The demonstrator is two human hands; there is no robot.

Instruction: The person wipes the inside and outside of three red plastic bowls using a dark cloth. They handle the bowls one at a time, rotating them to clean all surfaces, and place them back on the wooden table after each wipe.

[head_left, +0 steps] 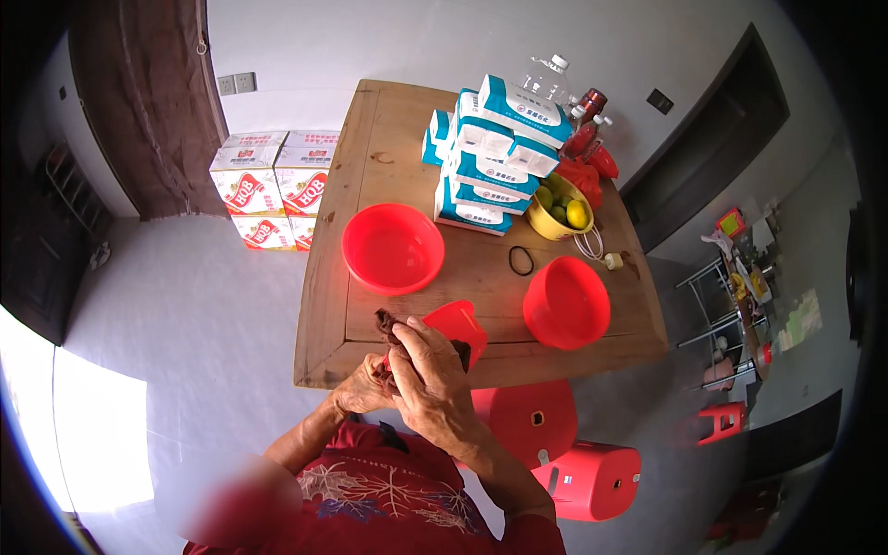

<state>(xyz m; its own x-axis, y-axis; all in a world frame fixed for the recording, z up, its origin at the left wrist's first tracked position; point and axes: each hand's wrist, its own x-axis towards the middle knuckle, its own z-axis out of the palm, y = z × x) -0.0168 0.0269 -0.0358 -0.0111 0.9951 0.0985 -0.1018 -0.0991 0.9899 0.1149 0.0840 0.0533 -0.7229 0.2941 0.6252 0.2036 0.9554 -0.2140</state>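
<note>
Close to my body, at the table's near edge, my left hand (pixel 363 385) is closed round the near end of a red plastic container (pixel 459 326). Its full shape is hidden by my hands. Over it lies my right hand (pixel 429 377), its bent fingers pressing a dark brown cloth (pixel 386 322) against the container. Bits of the cloth stick out on both sides of the fingers. Beyond my hands a round red bowl (pixel 393 248) stands to the left, and a deeper red bowl (pixel 566 303) to the right. Between these bowls lies a thin black band (pixel 521 261).
The wooden table (pixel 388 157) carries stacked tissue packs (pixel 495 166), a yellow bowl (pixel 546 222) of green and yellow fruit, a white cable (pixel 592 248) and bottles (pixel 583 139). Red stools (pixel 592 481) stand by its near side, cartons (pixel 268 190) on the floor left.
</note>
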